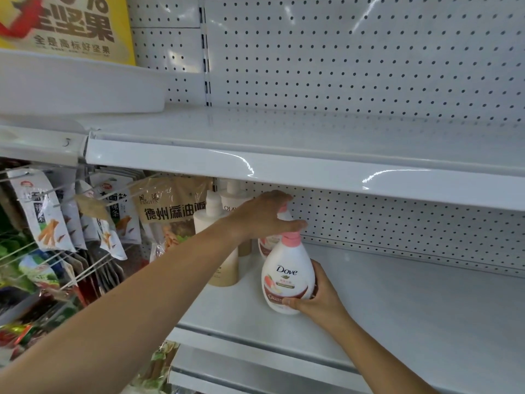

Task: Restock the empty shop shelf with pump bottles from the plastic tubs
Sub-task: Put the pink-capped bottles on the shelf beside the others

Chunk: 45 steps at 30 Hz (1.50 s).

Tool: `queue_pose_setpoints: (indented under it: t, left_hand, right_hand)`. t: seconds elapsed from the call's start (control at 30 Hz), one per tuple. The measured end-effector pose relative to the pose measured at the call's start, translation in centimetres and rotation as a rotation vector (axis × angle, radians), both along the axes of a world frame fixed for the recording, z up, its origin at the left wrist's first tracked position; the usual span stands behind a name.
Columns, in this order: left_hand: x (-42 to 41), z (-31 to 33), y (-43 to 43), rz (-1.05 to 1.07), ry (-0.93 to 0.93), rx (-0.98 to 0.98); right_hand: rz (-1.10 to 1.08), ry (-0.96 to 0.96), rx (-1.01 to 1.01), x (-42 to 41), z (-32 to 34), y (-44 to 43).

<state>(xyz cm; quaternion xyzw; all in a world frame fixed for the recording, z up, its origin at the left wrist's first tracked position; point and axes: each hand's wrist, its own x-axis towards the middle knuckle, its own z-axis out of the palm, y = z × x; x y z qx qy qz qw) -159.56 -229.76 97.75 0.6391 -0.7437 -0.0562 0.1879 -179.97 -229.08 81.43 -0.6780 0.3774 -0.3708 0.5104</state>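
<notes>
A white Dove pump bottle (287, 275) with a pink pump stands upright near the front left of the lower white shelf (412, 302). My right hand (318, 297) grips its base from the right. My left hand (265, 214) holds the pink pump head at the top. Behind it on the left stand a cream pump bottle (220, 245), an Olay bottle (234, 197) and a second Dove bottle (267, 245), mostly hidden by my left hand and the front bottle.
The upper shelf (284, 163) overhangs just above my left hand. Pegboard backs (397, 223) both shelves. Snack packets (42, 211) hang on wire hooks to the left. A white plastic tub (79, 86) sits on the upper left shelf.
</notes>
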Motion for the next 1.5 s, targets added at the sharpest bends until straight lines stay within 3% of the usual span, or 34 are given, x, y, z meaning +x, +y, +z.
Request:
queue_pose_setpoints:
  t: [0.33, 1.5]
  left_hand:
    - [2.1, -1.5, -2.0, -0.028, 0.117, -0.05]
    - [2.3, -1.3, -3.6, 0.003, 0.072, -0.027]
  right_hand:
    - [-0.049, -0.021, -0.001, 1.5, -1.1, -1.3]
    - [-0.016, 0.052, 0.003, 4.0, -2.3, -3.1]
